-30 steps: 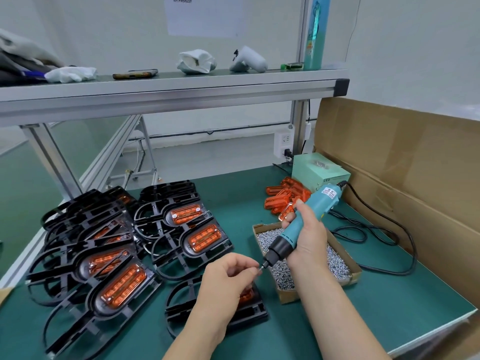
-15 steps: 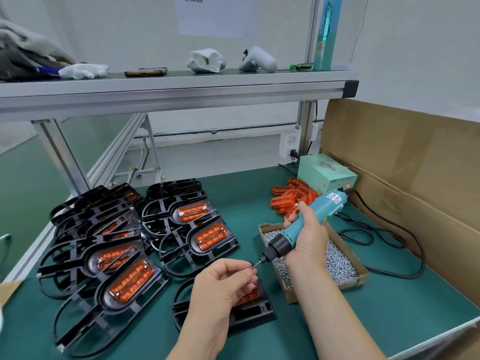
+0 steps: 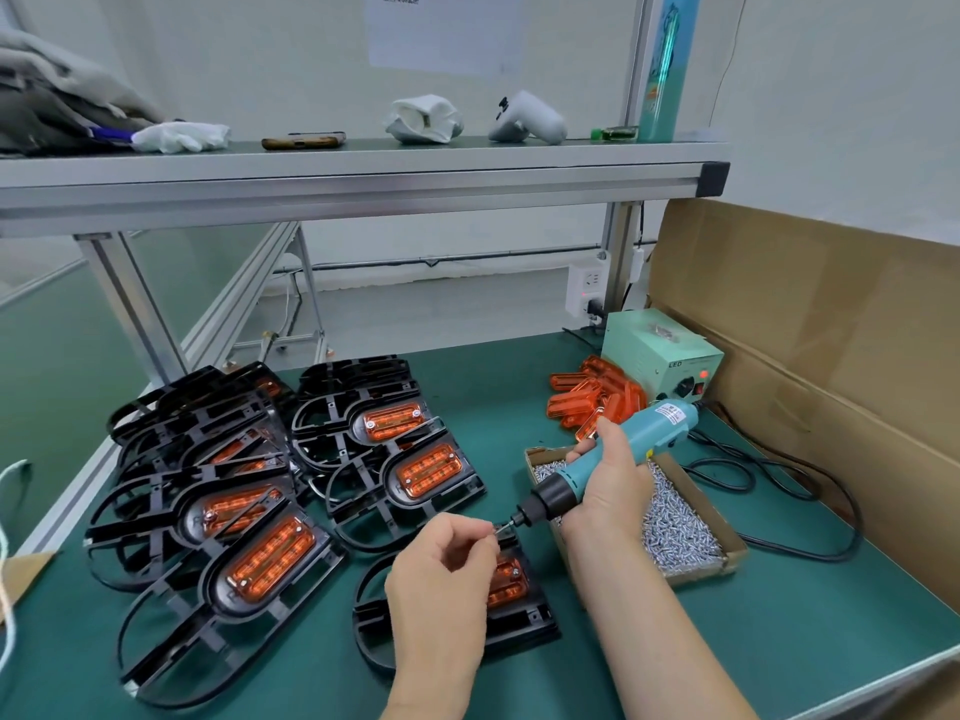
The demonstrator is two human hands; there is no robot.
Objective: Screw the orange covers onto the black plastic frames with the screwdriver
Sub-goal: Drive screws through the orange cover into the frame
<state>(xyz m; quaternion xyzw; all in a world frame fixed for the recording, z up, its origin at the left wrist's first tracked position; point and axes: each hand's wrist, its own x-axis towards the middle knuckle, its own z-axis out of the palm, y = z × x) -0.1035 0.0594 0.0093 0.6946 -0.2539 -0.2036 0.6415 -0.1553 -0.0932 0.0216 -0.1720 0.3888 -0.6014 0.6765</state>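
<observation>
The right hand has its grip wrapped round the teal body of the screwdriver, which slants down to the left with its bit pointing at the left hand. That hand's grip is narrow: thumb and forefinger pinch a small screw right at the bit's tip, the other fingers curled in. The two meet just above the far end of a black frame, which lies flat on the green surface directly under the left hand. The orange cover sits in that frame, half hidden by the knuckles, with one screw head showing near its far right corner. Just beyond the right wrist stands a shallow cardboard box full of silver screws. Farther back a heap of loose orange covers lies beside a pale green power unit, and the black cable loops across the surface. Off to the left, more frames with covers fitted lie overlapped in two rows
</observation>
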